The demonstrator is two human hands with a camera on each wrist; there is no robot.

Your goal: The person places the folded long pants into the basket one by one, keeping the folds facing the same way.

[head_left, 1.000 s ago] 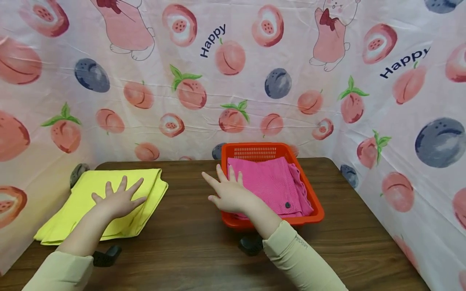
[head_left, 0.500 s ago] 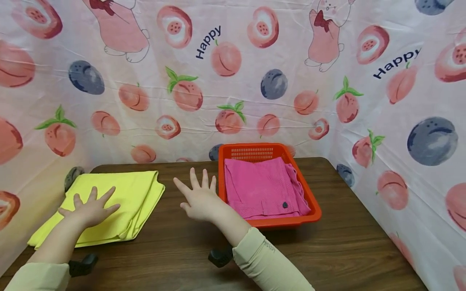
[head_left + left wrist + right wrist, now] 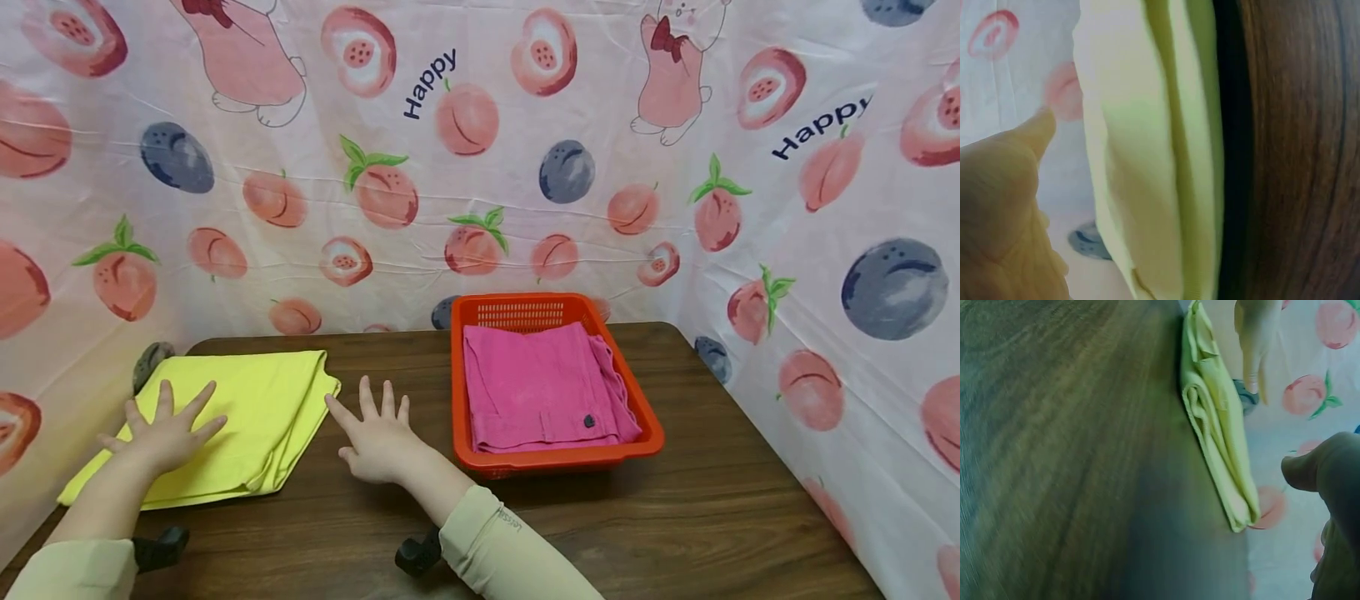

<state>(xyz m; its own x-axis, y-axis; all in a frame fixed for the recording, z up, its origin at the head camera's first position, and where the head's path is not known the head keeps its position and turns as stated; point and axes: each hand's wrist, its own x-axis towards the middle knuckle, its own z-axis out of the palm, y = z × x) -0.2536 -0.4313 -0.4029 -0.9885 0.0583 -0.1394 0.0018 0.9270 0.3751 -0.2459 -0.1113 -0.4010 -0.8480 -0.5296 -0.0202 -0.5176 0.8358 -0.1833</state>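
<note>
My left hand (image 3: 161, 437), fingers spread, hovers over the folded yellow cloth (image 3: 255, 417) on the left of the table. In the left wrist view a gap shows between this hand (image 3: 997, 212) and the layered edge of the yellow cloth (image 3: 1141, 156). My right hand (image 3: 382, 442) hangs over the table just right of the yellow cloth, fingers spread and holding nothing. A folded pink garment (image 3: 540, 383) with a dark button lies in the red-orange basket (image 3: 648, 433), away from both hands. The right wrist view catches both my right hand (image 3: 1341, 481) and the left hand (image 3: 1257, 337).
The basket stands at the back right of the dark wooden table (image 3: 720, 500). A fruit-printed curtain (image 3: 510, 175) encloses the table at the back and sides. A dark wrist mount (image 3: 420, 552) sits under each forearm.
My right hand has moved left, from over the basket to beside the yellow cloth. The left hand has shifted left over the cloth. The yellow cloth and basket stay in place.
</note>
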